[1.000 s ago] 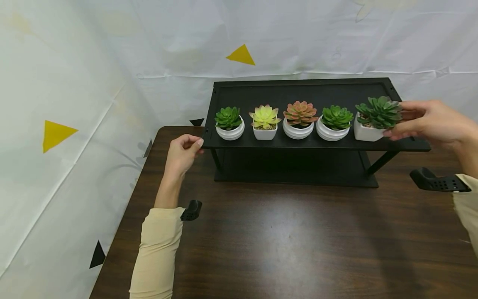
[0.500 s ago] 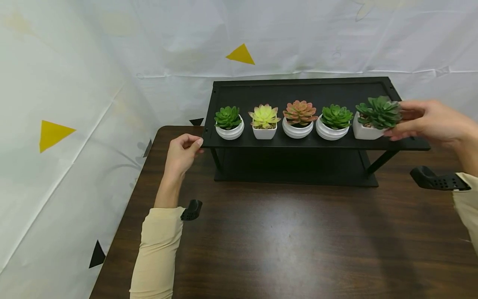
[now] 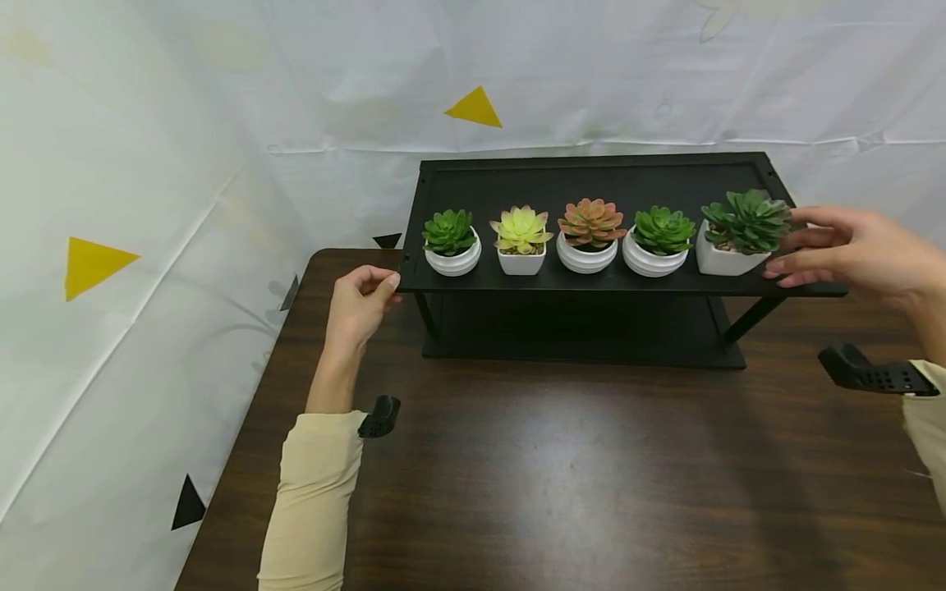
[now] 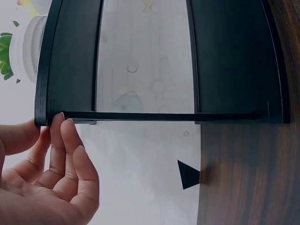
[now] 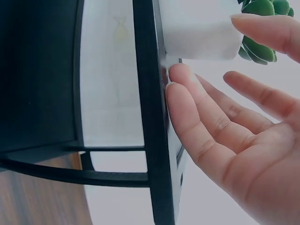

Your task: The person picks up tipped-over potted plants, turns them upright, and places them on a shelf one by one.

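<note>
My left hand (image 3: 358, 309) pinches the front left corner of a black two-tier shelf (image 3: 584, 176) between thumb and fingers; the left wrist view shows the fingertips (image 4: 58, 119) under the top board's edge. My right hand (image 3: 868, 250) is at the right end of the top board, fingers spread and relaxed. Beside it stands a dark green succulent in a white square pot (image 3: 727, 261). In the right wrist view the thumb tip overlaps the white pot (image 5: 201, 40), while the other fingers lie below it near the board.
Along the top board's front edge stand more potted succulents: a green one (image 3: 449, 234), a yellow-green one (image 3: 521, 230), a reddish one (image 3: 591, 223) and another green one (image 3: 663, 231). The shelf stands on a dark wooden table (image 3: 576, 476) before a white sheet (image 3: 355, 74).
My right hand has let go of the dark green succulent's pot, its fingers spreading and shifting slightly right. The pot stays in place. My left hand keeps its pinch on the shelf corner.
</note>
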